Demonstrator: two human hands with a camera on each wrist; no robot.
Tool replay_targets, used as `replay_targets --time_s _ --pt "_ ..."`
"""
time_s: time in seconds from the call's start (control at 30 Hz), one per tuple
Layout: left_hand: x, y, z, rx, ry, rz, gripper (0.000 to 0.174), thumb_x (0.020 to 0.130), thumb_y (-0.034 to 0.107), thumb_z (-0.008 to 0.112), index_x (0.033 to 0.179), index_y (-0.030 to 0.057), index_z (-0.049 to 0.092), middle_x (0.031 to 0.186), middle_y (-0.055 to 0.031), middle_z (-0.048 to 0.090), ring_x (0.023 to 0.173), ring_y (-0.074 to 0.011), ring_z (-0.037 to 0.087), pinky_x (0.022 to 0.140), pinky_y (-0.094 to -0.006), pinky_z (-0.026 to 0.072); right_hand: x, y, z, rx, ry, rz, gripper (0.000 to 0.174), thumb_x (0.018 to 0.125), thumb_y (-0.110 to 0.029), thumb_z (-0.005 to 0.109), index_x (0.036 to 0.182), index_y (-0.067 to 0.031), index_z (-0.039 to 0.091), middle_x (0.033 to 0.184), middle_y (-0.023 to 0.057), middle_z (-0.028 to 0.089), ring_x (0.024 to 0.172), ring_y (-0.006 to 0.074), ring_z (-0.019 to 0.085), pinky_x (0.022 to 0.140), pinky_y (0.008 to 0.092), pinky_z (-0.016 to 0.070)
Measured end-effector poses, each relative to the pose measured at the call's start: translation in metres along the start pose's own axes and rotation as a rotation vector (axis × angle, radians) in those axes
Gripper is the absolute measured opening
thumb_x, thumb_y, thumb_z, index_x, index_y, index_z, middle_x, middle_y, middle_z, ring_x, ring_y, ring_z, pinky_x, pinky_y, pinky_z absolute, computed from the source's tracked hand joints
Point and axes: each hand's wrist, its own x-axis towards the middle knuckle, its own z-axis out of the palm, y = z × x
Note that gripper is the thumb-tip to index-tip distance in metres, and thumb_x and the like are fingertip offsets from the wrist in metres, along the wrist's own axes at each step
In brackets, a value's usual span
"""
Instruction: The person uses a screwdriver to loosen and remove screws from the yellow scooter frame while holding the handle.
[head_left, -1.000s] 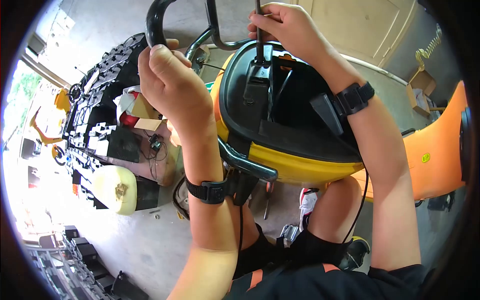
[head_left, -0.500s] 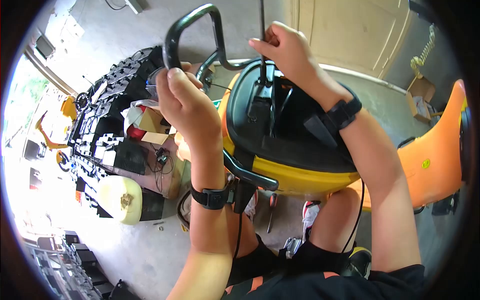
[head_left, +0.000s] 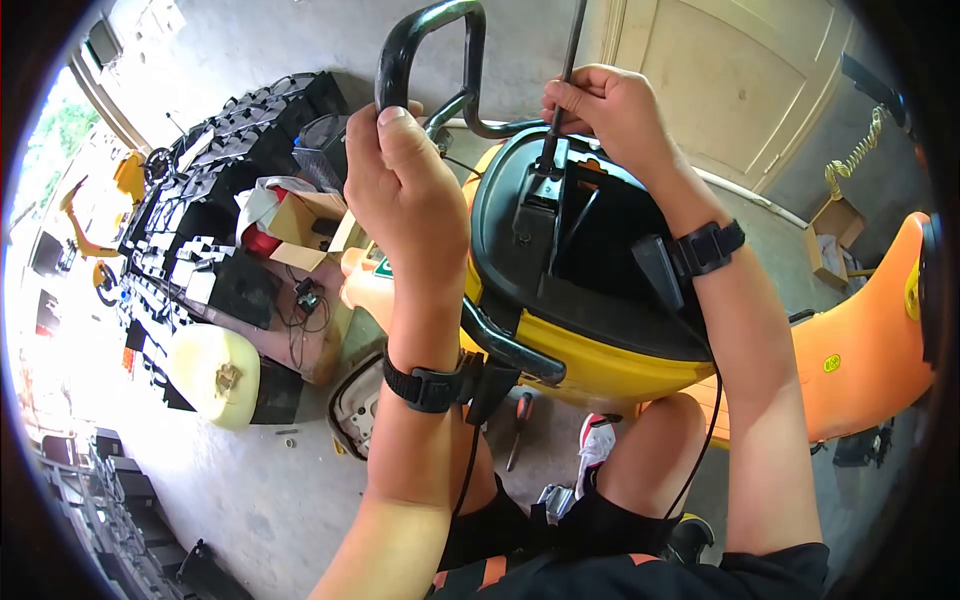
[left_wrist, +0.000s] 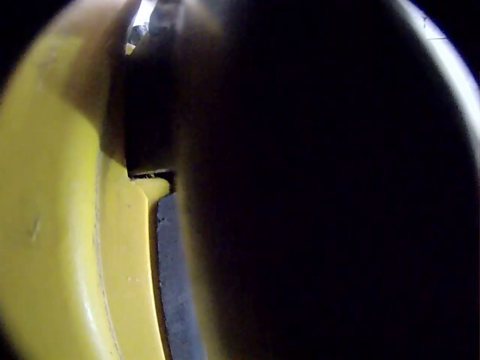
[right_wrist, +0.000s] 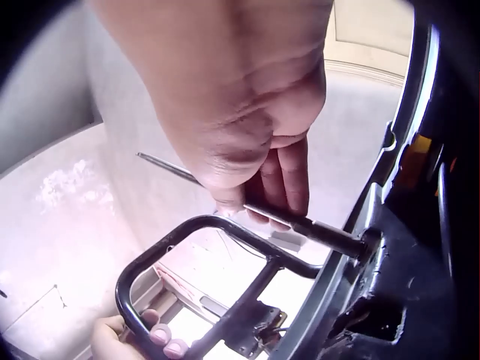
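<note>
My left hand (head_left: 415,190) grips the black bent-tube rack (head_left: 396,65), thumb up along the bar. In the right wrist view, fingers of the left hand (right_wrist: 112,341) curl round that tube from below. My right hand (head_left: 620,115) holds a long thin metal rod (head_left: 571,45) between thumb and fingers. The rod's thicker, socket-like lower end meets a black bracket (head_left: 540,190) on the rim of an open compartment in a yellow scooter body (head_left: 610,352). Yellow bodywork (left_wrist: 52,210) fills the left of the left wrist view; a dark, blurred shape hides the rest.
A screwdriver (head_left: 520,425) lies on the floor by a white shoe (head_left: 596,450). Black batteries (head_left: 235,150) stand in rows at left, beside an open cardboard box (head_left: 300,225) and a cream-coloured container (head_left: 215,375). An orange body panel (head_left: 850,365) is at right, a door (head_left: 720,80) behind.
The rod, upright before, now leans right at its top, and my right fingers have closed more around it. My left hand stays on the rack. The head view has shifted, moving the scooter rightward.
</note>
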Motion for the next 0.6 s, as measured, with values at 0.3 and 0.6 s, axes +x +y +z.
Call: replay_targets --time_s 0.3,0.6 --pt "-0.001 -0.003 0.005 -0.051 0.040 0.032 0.030 0.100 0.024 0.041 0.090 0.0034 0.060 0.062 0.0022 0.048 0.056 -0.0059 0.042 0.052 -0.0233 0.0315 0.002 -0.014 0.010 -0.580 0.156 0.086 0.028 0.090 -0.025 0.073 0.086 0.0014 0.065 0.077 0.0054 0.070 0.069 0.0089 0.065 0.062 0.0226 0.0507" --pt "-0.001 -0.002 0.000 0.031 0.008 0.035 0.028 0.100 0.026 0.046 0.096 0.0019 0.060 0.070 -0.0135 0.062 0.061 -0.0308 0.060 0.059 -0.0401 0.0455 -0.004 0.011 -0.001 -0.096 -0.077 -0.028 0.029 0.099 -0.011 0.059 0.123 0.0053 0.057 0.108 0.0144 0.069 0.092 0.0177 0.068 0.088 0.0308 0.0537"
